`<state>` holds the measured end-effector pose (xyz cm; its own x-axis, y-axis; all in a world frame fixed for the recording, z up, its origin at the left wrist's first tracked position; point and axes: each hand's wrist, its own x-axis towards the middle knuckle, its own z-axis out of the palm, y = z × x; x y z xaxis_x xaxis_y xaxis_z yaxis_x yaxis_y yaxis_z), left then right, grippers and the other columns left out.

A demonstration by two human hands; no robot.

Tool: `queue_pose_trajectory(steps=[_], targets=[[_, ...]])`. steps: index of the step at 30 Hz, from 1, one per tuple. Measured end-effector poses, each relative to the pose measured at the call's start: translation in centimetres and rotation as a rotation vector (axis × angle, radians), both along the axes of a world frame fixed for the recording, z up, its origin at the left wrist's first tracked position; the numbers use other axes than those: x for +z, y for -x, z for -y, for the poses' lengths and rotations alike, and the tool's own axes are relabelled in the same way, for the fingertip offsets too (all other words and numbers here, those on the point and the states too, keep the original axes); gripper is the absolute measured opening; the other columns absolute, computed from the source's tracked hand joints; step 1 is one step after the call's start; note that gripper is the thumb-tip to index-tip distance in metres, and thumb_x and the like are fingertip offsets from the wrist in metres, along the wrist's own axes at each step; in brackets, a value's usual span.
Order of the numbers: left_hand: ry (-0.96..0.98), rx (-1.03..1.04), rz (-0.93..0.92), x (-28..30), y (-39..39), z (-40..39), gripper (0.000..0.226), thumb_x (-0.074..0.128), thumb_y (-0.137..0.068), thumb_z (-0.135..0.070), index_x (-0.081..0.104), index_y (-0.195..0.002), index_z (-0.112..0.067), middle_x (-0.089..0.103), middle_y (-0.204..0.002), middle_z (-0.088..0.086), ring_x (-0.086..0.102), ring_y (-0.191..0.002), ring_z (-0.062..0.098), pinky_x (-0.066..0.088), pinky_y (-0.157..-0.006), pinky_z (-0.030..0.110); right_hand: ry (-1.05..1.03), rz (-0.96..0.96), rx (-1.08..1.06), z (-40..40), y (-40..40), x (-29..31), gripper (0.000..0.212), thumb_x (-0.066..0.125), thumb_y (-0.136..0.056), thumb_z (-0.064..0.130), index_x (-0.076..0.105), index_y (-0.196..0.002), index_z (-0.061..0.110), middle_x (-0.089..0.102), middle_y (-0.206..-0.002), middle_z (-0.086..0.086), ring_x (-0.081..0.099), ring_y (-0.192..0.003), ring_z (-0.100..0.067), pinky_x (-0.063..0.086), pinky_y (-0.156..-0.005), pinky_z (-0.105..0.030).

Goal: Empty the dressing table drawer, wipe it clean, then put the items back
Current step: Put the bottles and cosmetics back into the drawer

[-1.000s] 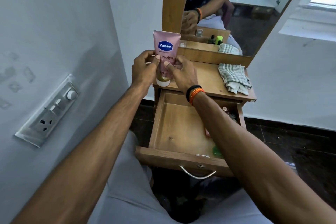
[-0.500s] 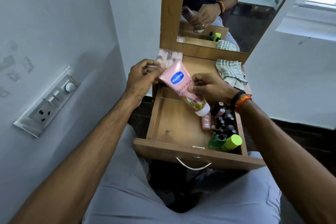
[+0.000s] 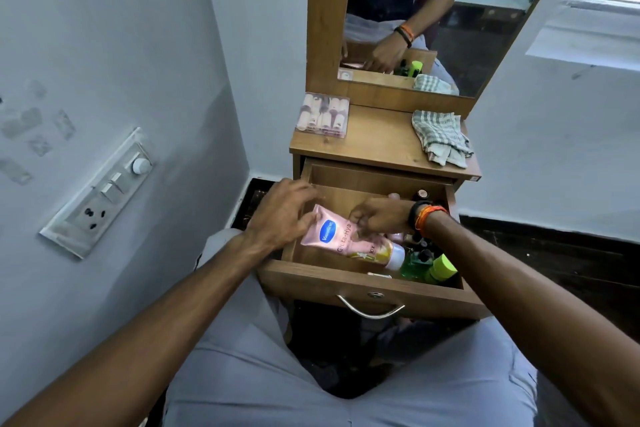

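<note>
our left hand [image 3: 280, 215] and right hand [image 3: 379, 218] fingers pinch the soft pink plastic lotion tube [image 3: 349, 242] low inside the open wooden drawer [image 3: 360, 282]; light, squashy, likely slick, best gripped mid-body.

Looks like someone's bedroom at home: wooden dressing table [image 3: 377, 146] with a tall mirror [image 3: 450, 10], cosmetics bottles [image 3: 426, 260] in the drawer [image 3: 363, 284], wall switchboard [image 3: 100, 194], painted walls.

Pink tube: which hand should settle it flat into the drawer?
Right, probably. The right hand pinches the pink tube mid-body above the drawer floor, beside the bottles. The left hand only holds the crimped tail, so it can just let go.
</note>
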<state>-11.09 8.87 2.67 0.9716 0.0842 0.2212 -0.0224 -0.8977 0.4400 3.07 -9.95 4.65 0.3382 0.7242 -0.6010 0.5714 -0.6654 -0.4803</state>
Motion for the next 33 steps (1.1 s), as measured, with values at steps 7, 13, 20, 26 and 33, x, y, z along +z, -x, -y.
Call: queue_pose_trajectory(steps=[7,13,20,26,33], targets=[[-0.203,-0.203,-0.206,-1.1,-1.1,1.0,0.036,0.069,-0.090,-0.037,0.069,-0.120,-0.018,0.067,-0.126,-0.002,0.051,-0.126,0.014,0.025,-0.114,0.035,0.149,0.033,0.123,-0.4,0.7,-1.9,0.028,0.056,-0.099,0.024,0.063,-0.120,0.006,0.066,-0.113,-0.011,0.058,-0.088,-0.013,0.048,-0.075,-0.024],[-0.199,-0.258,-0.248,-2.6,-1.4,1.4,0.023,0.072,-0.086,-0.033,0.073,-0.106,-0.020,0.073,-0.101,-0.006,0.060,-0.109,0.010,0.023,-0.121,0.042,0.088,0.018,0.039,-0.3,0.9,-2.5,0.021,0.062,-0.096,0.024,0.066,-0.113,0.013,0.070,-0.098,-0.004,0.062,-0.077,-0.010,0.054,-0.069,-0.022],[-0.179,-0.277,-0.280,-3.3,-1.6,1.4,0.024,0.070,-0.088,-0.034,0.073,-0.107,-0.020,0.075,-0.103,-0.005,0.064,-0.107,0.009,0.016,-0.123,0.040,-0.046,0.145,-0.036,1.0,0.9,-2.8,0.022,0.070,-0.091,0.032,0.069,-0.112,0.024,0.072,-0.100,0.011,0.064,-0.075,0.006,0.056,-0.074,-0.019],[-0.060,-0.203,-0.173,-1.9,-2.1,1.0,0.023,0.067,-0.092,-0.030,0.072,-0.109,-0.016,0.073,-0.112,-0.001,0.060,-0.113,0.011,0.020,-0.119,0.040,-0.103,0.287,-0.062,1.0,0.4,-2.3,0.019,0.070,-0.090,0.035,0.071,-0.104,0.023,0.069,-0.095,0.012,0.064,-0.087,-0.006,0.053,-0.081,-0.026],[0.269,0.221,0.166,1.9,-4.9,-0.8,0.003,0.070,-0.090,-0.014,0.073,-0.090,-0.013,0.070,-0.089,-0.001,0.059,-0.081,0.006,0.052,-0.079,0.026,-0.628,0.326,-0.536,-1.8,-2.1,2.0,0.008,0.068,-0.092,0.021,0.071,-0.088,0.015,0.072,-0.075,-0.001,0.066,-0.063,-0.009,0.059,-0.066,-0.027]])
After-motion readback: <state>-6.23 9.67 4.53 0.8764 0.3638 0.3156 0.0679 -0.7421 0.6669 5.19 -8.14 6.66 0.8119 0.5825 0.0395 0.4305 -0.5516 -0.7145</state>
